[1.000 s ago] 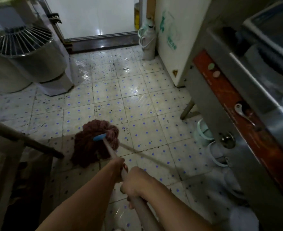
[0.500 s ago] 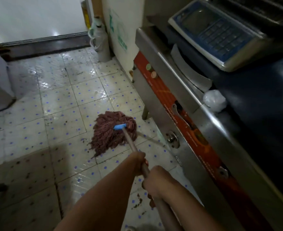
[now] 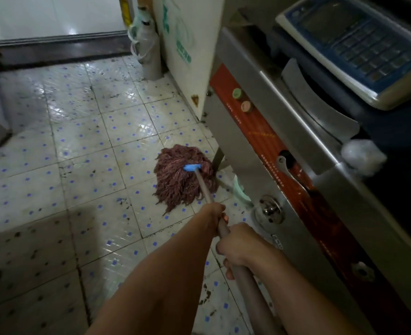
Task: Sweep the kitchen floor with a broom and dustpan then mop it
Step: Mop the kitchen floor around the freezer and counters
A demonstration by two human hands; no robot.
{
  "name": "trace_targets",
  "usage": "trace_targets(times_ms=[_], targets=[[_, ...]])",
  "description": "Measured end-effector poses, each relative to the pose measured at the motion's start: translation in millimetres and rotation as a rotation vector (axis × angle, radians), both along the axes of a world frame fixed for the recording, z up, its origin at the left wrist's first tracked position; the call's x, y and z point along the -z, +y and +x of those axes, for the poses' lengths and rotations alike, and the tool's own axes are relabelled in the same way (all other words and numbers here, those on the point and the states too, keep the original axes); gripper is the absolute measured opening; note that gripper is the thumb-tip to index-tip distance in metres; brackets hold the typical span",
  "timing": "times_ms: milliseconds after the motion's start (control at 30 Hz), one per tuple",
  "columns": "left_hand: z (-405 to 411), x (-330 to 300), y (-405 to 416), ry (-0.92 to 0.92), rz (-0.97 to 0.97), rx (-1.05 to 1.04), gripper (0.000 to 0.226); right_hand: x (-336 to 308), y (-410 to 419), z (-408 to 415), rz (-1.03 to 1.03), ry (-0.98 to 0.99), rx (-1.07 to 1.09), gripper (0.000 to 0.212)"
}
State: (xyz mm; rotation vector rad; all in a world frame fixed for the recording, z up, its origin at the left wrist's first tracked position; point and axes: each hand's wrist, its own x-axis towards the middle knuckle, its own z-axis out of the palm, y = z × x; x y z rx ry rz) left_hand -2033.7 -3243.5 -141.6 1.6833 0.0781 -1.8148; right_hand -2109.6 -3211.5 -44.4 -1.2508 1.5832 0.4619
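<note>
A reddish-brown string mop head (image 3: 175, 180) with a blue clip (image 3: 191, 167) lies on the wet tiled floor (image 3: 83, 141), close to a leg of the steel machine. Its grey handle (image 3: 203, 187) slants back toward me. My left hand (image 3: 215, 215) grips the handle farther down, toward the mop head. My right hand (image 3: 238, 247) grips it just behind, nearer my body. Dark specks of dirt dot the white tiles with blue spots. No broom or dustpan shows.
A steel machine with a red front panel (image 3: 260, 141) lines the right side, with a scale (image 3: 354, 44) on top. A white board (image 3: 187, 44) and a grey canister (image 3: 148, 52) stand at the back. A dark door threshold (image 3: 54, 49) crosses the far floor.
The mop head has slid right across the tiles toward the steel machine's leg. My view has swung right too; both hands keep their grip on the handle.
</note>
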Motion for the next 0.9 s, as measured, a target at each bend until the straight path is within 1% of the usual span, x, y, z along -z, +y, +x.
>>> trace_targets(times_ms=[233,333,433,500,600,667,733,800,900], targets=[[61.6,-3.0,57.1,0.069,0.01,-0.181,0.017,-11.9,43.3,59.1,0.109,0.018,-0.165,0.04],[101.7,-6.9,85.2,0.072,0.015,-0.258,0.018,-15.8,61.7,96.0,0.137,0.016,-0.254,0.036],[150.3,-7.3,120.4,0.038,0.023,-0.328,0.021,-15.0,86.9,143.6,0.172,-0.019,-0.327,0.027],[183.3,-4.7,143.3,0.022,0.044,-0.372,0.028,-12.9,105.0,173.9,0.198,-0.045,-0.367,0.03],[229.3,-0.3,181.0,0.007,0.075,-0.439,0.028,-10.0,134.1,218.8,0.211,-0.032,-0.468,0.034],[256.5,1.4,208.7,0.004,0.109,-0.488,0.032,-9.3,154.9,246.3,0.238,-0.031,-0.545,0.037],[285.6,1.7,239.6,-0.005,0.127,-0.562,0.031,-9.7,179.6,276.7,0.252,-0.042,-0.666,0.041],[300.6,-1.0,262.2,-0.023,0.141,-0.621,0.029,-12.3,195.5,293.9,0.256,-0.051,-0.768,0.041],[325.0,-4.4,301.6,-0.082,0.167,-0.709,0.041,-14.1,221.7,323.4,0.3,-0.075,-0.904,0.035]])
